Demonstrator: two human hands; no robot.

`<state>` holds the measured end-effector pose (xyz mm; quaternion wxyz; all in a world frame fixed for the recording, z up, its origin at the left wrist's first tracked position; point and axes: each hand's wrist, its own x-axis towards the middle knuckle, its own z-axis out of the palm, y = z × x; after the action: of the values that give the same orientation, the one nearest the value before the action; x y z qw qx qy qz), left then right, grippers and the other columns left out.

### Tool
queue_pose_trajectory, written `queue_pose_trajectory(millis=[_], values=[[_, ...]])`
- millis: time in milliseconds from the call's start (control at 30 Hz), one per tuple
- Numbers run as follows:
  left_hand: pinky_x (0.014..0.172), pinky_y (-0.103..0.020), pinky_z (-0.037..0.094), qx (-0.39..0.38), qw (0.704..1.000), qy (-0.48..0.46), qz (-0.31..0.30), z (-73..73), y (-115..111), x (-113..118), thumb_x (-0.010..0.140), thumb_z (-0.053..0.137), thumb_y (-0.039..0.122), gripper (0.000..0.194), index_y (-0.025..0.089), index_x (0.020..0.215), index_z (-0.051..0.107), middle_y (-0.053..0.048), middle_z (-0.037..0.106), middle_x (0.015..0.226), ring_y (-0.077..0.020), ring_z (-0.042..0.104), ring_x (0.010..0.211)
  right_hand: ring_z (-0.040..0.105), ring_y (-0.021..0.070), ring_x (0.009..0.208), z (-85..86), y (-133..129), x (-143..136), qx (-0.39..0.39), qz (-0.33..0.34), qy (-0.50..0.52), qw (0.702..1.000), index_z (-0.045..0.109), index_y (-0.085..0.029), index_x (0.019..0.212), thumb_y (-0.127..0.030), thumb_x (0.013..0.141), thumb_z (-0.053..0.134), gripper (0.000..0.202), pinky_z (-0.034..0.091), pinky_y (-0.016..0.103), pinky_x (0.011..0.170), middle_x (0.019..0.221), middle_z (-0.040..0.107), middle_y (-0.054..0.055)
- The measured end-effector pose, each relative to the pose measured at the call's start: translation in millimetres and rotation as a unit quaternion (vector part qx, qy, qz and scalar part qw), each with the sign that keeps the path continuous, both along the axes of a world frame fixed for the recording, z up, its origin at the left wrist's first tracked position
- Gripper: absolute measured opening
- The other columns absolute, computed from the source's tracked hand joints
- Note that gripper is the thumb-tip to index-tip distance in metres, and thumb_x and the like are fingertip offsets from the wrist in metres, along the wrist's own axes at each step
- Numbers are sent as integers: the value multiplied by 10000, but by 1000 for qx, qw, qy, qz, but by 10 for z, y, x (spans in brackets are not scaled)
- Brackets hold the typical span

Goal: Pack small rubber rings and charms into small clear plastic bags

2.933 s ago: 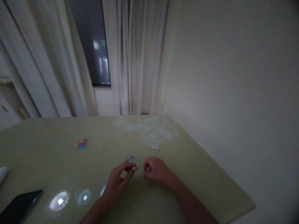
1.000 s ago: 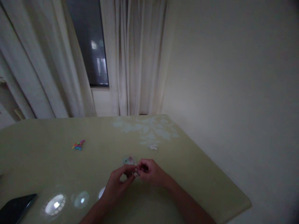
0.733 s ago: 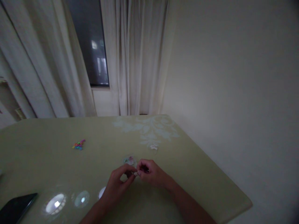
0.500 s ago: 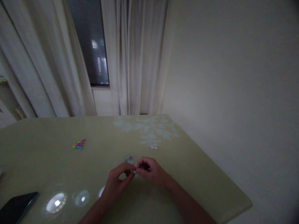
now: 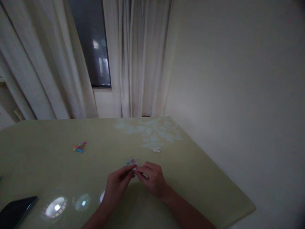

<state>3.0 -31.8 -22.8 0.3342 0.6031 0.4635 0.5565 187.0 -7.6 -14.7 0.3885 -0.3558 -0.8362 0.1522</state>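
Note:
My left hand (image 5: 118,183) and my right hand (image 5: 152,178) meet above the green table, near its middle. Thumb and fingers of each are pinched together, with the fingertips touching or nearly so. Between them is something small and pale, too small to name. Just behind the fingertips lies a small clear plastic packet (image 5: 130,162) with coloured marks, partly hidden by my left hand. A little white item (image 5: 156,149) rests beyond my right hand. Farther left is a small pile of bright coloured pieces (image 5: 79,147).
The green table (image 5: 202,178) has a pale floral pattern at its far edge. A dark flat device (image 5: 17,210) lies at the near left. Round light reflections show beside it. Curtains (image 5: 145,63), a window and a wall stand behind.
Both hands have shifted slightly left and up. The fingers of my right hand have closed in against those of my left, and the gap between the fingertips has narrowed.

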Motion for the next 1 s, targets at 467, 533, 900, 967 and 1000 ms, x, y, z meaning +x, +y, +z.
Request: queue_pose_trajectory(millis=[467,533,900,967,1000], values=[[1050,-508,551,28,977,209,21,-109,303,-550,795,791,424,661,276,1412,606,-127,663,1438,-330,639,1300,646,158,839,-42,137,-70,-125,-83,-63,987,744,-187,955,-219,938,731,39,469,252,762,942,656,27],[1105,-548,499,20,971,240,-5,-228,305,-500,740,831,354,749,251,1440,586,-160,621,1481,-361,595,1350,661,175,873,-26,115,-78,-107,-92,-86,986,729,-191,980,-221,960,706,43,482,262,771,985,663,39],[1116,-497,494,5,962,271,-43,-180,241,-427,770,745,250,647,219,1400,602,-146,672,1377,-329,622,1284,677,197,864,9,135,-49,11,-103,-265,959,720,-205,1023,-237,1017,633,93,511,276,721,1017,692,58],[1143,-485,470,-12,961,273,-50,-179,227,-435,790,731,264,645,215,1416,584,-142,653,1403,-321,598,1315,676,190,878,23,129,-25,9,-78,-280,957,732,-215,1004,-261,1019,638,106,513,266,727,1014,692,47],[1149,-483,464,-17,960,274,-52,-179,223,-437,798,727,278,644,213,1421,578,-141,649,1406,-321,591,1322,676,187,893,36,124,-10,5,-60,-282,958,735,-216,991,-282,1017,644,116,514,262,740,1018,693,43]])
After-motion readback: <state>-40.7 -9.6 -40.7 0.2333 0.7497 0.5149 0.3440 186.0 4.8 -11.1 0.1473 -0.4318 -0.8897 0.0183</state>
